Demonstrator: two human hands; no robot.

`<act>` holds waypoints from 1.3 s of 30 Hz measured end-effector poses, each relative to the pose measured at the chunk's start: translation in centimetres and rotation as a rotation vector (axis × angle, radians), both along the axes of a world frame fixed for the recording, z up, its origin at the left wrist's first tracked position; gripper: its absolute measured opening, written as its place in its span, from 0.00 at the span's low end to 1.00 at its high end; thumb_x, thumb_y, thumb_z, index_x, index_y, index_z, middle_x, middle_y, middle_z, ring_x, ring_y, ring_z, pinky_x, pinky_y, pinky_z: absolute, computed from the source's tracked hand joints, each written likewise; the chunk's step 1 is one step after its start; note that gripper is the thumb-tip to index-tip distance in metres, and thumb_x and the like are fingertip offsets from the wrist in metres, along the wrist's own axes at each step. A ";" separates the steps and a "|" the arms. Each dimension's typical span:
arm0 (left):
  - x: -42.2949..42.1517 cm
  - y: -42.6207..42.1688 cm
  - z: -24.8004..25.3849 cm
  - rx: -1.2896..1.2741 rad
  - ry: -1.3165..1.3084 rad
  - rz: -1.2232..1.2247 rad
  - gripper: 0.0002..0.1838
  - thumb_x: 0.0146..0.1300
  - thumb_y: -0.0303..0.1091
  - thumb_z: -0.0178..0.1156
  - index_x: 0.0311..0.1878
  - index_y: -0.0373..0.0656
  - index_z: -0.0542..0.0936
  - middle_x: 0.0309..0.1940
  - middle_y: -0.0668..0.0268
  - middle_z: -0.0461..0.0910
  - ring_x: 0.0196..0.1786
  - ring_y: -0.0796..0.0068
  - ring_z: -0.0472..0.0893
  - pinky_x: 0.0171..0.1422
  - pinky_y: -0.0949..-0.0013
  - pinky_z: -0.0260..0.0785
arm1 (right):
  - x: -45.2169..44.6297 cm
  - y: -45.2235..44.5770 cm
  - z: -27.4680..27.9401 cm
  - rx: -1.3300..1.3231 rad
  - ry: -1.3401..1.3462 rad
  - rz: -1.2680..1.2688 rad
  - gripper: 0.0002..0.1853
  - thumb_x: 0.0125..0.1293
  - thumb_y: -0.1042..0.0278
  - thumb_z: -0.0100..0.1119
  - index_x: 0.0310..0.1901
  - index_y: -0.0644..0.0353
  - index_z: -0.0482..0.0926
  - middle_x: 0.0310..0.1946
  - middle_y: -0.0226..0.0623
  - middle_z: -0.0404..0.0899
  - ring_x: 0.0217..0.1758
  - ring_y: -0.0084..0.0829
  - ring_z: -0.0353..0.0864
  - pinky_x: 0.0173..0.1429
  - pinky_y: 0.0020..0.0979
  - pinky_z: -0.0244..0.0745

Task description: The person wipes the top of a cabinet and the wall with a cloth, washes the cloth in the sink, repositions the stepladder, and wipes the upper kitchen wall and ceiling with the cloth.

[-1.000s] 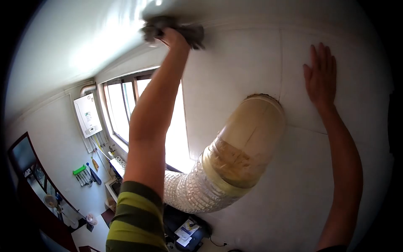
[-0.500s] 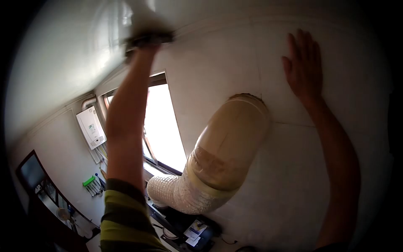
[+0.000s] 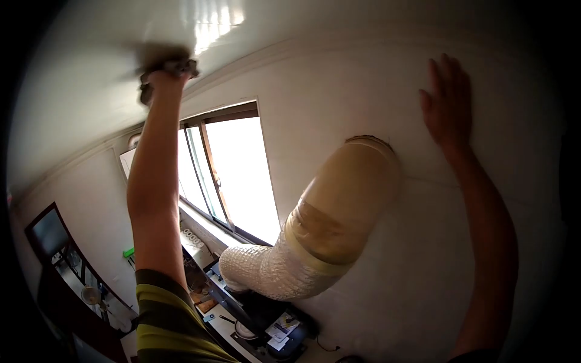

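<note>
My left hand (image 3: 164, 78) reaches up to the glossy ceiling (image 3: 103, 78), close to where it meets the wall. Its fingers are closed on a dark, crumpled cloth (image 3: 184, 66) pressed to the ceiling, and a dark shadow falls around it. My right hand (image 3: 451, 109) lies flat on the pale wall (image 3: 327, 85) with fingers stretched, holding nothing. Between my arms, a wide yellowed duct pipe (image 3: 351, 199) comes out of a hole in the wall. A foil-like flexible hose (image 3: 272, 272) joins its lower end.
Left of the duct is a bright sliding window (image 3: 242, 175). A white boiler (image 3: 127, 160) is partly behind my left arm. Below are a dark appliance with papers (image 3: 283, 330) and a pan (image 3: 245, 330). A dark-framed mirror (image 3: 51, 233) stands at lower left.
My left hand has moved left along the ceiling with the cloth. My right hand stays flat on the wall while the view shifts slightly, showing more of the window.
</note>
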State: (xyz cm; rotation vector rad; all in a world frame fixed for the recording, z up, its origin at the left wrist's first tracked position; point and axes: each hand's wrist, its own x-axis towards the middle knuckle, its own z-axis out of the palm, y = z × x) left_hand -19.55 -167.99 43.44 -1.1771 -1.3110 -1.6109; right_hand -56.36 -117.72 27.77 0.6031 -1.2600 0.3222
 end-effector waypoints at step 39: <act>-25.2 -0.5 -50.2 0.481 -1.018 1.238 0.30 0.71 0.53 0.42 0.66 0.41 0.68 0.65 0.48 0.68 0.68 0.50 0.68 0.67 0.52 0.63 | -2.9 -0.4 1.4 0.007 0.179 -0.391 0.29 0.77 0.53 0.47 0.74 0.52 0.58 0.73 0.42 0.61 0.76 0.42 0.59 0.78 0.45 0.55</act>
